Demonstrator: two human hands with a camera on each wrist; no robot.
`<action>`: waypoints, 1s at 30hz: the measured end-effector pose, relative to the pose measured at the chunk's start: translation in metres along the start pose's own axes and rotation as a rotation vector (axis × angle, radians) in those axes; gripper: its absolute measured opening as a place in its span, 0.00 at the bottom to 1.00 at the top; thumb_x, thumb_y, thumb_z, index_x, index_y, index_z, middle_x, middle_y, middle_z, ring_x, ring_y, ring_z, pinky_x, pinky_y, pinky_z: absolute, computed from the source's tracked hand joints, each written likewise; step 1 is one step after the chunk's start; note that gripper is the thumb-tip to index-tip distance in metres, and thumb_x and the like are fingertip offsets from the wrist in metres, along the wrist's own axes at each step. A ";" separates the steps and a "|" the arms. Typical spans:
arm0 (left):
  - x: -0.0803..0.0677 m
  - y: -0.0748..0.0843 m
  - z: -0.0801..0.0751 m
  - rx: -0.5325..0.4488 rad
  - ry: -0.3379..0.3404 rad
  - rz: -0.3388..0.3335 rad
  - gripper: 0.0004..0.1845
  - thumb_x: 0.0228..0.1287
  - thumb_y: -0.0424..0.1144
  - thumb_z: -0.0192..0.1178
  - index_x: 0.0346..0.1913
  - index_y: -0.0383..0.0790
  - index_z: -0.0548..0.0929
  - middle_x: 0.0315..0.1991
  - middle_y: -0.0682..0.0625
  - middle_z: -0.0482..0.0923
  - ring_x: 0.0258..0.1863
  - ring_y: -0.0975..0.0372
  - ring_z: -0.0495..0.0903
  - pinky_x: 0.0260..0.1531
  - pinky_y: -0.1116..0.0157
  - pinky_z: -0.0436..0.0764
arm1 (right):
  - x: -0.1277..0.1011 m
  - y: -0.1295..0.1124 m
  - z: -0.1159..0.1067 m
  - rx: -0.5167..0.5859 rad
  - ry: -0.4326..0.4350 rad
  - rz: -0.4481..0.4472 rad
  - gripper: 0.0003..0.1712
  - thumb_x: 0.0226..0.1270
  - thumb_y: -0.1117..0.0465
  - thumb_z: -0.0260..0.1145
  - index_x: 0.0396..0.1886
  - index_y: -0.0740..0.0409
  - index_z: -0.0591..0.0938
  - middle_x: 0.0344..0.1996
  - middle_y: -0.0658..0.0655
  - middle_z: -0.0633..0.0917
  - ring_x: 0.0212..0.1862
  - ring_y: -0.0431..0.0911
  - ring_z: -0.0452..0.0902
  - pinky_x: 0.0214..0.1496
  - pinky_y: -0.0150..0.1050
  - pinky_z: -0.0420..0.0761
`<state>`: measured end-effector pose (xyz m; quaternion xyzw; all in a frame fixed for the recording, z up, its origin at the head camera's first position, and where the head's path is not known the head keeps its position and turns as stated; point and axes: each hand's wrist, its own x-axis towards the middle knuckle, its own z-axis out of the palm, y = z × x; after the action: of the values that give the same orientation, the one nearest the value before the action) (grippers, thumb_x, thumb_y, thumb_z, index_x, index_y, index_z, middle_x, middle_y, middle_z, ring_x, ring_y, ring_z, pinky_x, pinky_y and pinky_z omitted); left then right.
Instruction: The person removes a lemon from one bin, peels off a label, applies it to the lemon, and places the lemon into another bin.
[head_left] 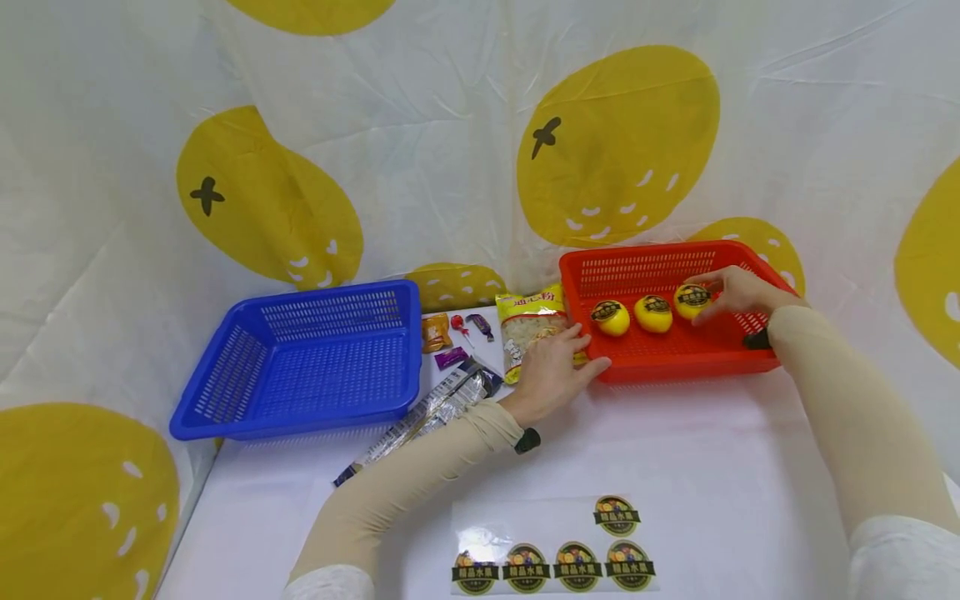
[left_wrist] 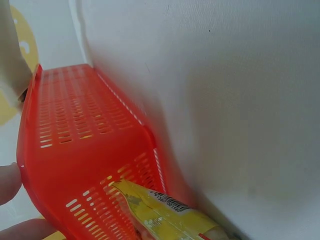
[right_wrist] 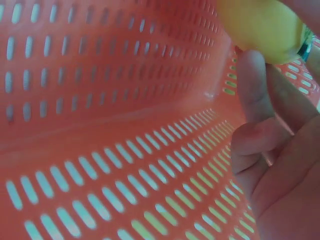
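My right hand [head_left: 742,290] reaches into the red basket [head_left: 675,367] and pinches a round yellow fruit [head_left: 692,302] with a dark sticker on it. In the right wrist view the thumb and fingers hold that fruit [right_wrist: 265,30] above the slotted basket floor. Two more yellow fruits with dark stickers, one on the left [head_left: 611,318] and one in the middle [head_left: 653,314], lie beside it in a row. My left hand [head_left: 551,375] rests at the basket's front left corner, its fairly straight fingers [left_wrist: 27,230] touching the rim.
An unfilled blue basket [head_left: 300,425] stands on the left. Between the baskets lie a yellow pasta bag [head_left: 521,329], a long silver packet [head_left: 442,408], a lollipop [head_left: 458,322] and small wrapped sweets [head_left: 451,358]. A clear sheet [head_left: 540,521] with several round stickers lies in front.
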<state>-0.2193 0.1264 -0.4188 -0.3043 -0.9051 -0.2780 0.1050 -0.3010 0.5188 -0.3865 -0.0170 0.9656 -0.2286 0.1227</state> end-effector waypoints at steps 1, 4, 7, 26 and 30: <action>0.000 0.000 0.000 0.002 0.000 0.001 0.28 0.69 0.60 0.63 0.63 0.47 0.84 0.67 0.51 0.80 0.65 0.55 0.82 0.62 0.54 0.80 | 0.000 0.001 0.001 -0.001 0.004 -0.005 0.52 0.53 0.47 0.82 0.74 0.62 0.71 0.65 0.76 0.76 0.64 0.69 0.67 0.66 0.71 0.68; 0.000 0.000 -0.001 0.006 0.002 0.006 0.28 0.69 0.61 0.62 0.63 0.47 0.84 0.67 0.50 0.80 0.64 0.55 0.82 0.61 0.54 0.80 | 0.000 0.000 0.003 0.003 0.008 -0.005 0.52 0.52 0.49 0.83 0.73 0.62 0.71 0.64 0.77 0.75 0.65 0.69 0.68 0.67 0.72 0.66; -0.001 0.000 -0.001 0.008 0.000 0.004 0.28 0.69 0.61 0.62 0.63 0.47 0.84 0.67 0.51 0.80 0.65 0.55 0.82 0.61 0.54 0.80 | 0.001 0.001 0.004 -0.002 0.002 -0.021 0.50 0.52 0.50 0.83 0.72 0.64 0.72 0.64 0.78 0.76 0.64 0.70 0.68 0.67 0.72 0.67; 0.001 0.000 -0.003 0.003 -0.003 0.007 0.28 0.69 0.60 0.63 0.62 0.45 0.85 0.66 0.50 0.81 0.65 0.55 0.82 0.63 0.53 0.79 | 0.004 0.001 0.003 -0.052 -0.099 -0.018 0.51 0.53 0.52 0.82 0.72 0.69 0.70 0.60 0.79 0.78 0.61 0.71 0.72 0.64 0.69 0.72; 0.001 0.001 -0.003 -0.002 -0.006 0.009 0.28 0.69 0.59 0.63 0.62 0.45 0.85 0.66 0.50 0.81 0.64 0.55 0.82 0.63 0.53 0.79 | 0.003 0.001 0.003 -0.046 -0.101 -0.011 0.52 0.53 0.52 0.83 0.73 0.69 0.69 0.61 0.80 0.77 0.62 0.72 0.71 0.65 0.70 0.71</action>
<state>-0.2196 0.1255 -0.4157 -0.3091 -0.9038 -0.2775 0.1033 -0.3031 0.5184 -0.3904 -0.0368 0.9631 -0.2060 0.1695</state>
